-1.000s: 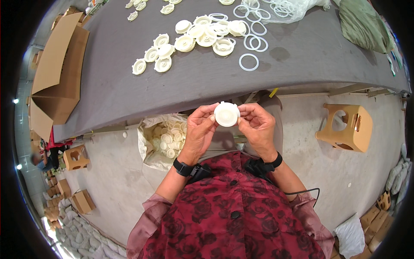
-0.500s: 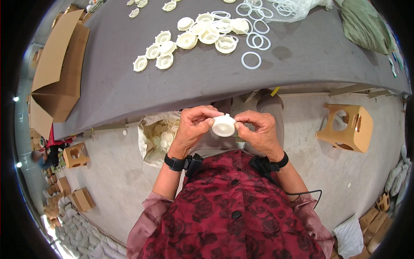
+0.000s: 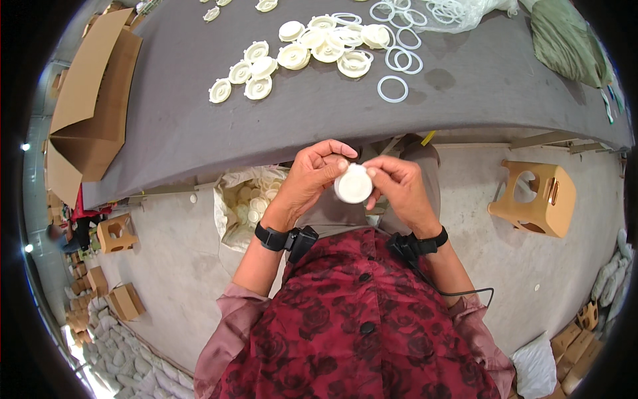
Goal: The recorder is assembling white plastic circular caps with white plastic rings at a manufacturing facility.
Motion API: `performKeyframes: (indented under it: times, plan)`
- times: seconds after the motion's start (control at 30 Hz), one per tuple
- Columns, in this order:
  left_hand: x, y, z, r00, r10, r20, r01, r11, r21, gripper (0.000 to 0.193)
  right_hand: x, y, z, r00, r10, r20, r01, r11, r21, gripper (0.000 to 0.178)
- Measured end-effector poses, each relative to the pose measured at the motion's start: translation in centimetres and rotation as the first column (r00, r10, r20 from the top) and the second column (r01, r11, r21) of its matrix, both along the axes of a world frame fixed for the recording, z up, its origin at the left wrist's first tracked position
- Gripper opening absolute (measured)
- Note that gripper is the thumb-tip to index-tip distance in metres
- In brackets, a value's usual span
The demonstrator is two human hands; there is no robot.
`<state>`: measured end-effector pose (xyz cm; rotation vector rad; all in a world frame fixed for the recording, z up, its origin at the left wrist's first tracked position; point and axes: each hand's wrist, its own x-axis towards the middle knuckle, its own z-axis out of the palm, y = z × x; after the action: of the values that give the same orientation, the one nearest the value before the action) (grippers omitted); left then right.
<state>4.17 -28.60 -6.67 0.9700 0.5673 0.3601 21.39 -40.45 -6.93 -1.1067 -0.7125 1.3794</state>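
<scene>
1. The left hand (image 3: pixel 310 178) pinched the top left edge of a round white cap (image 3: pixel 353 186).
2. The right hand (image 3: pixel 401 189) pinched its right side.
3. The cap was up in the air, just in front of the bench (image 3: pixel 193 136).
4. More cream caps (image 3: pixel 258 88) and see-through rings (image 3: pixel 393 101) lay on the bench.
5. A sack (image 3: pixel 230 234) of caps was to the left.

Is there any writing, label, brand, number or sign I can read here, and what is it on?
None can be read.
Cap held in the right hand: no lettering I can make out.
Carton: any marks are too small or blurred to read.
Distant boxes: too small to tell.
</scene>
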Motion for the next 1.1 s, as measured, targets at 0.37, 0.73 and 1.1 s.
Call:
performKeyframes:
  times: [0.37, 0.73, 1.1]
  plan:
    - [0.7, -2.1, -1.9, 0.979, 0.164, 0.125, -0.151, 0.983, -0.106, 0.055, -1.3, 0.1, -2.7, 0.869, -0.244, -0.431, 0.221, 0.970, -0.103, 0.022]
    - [1.8, -3.1, -1.6, 0.950, 0.278, 0.138, -0.276, 0.960, -0.034, 0.053, -1.1, -0.3, -3.5, 0.805, -0.225, -0.549, 0.180, 0.974, -0.135, 0.016]
    - [3.0, -4.8, -1.4, 0.943, 0.315, 0.113, -0.333, 0.863, 0.379, 0.052, -1.7, -0.6, -3.9, 0.811, -0.226, -0.539, 0.255, 0.967, -0.021, 0.016]
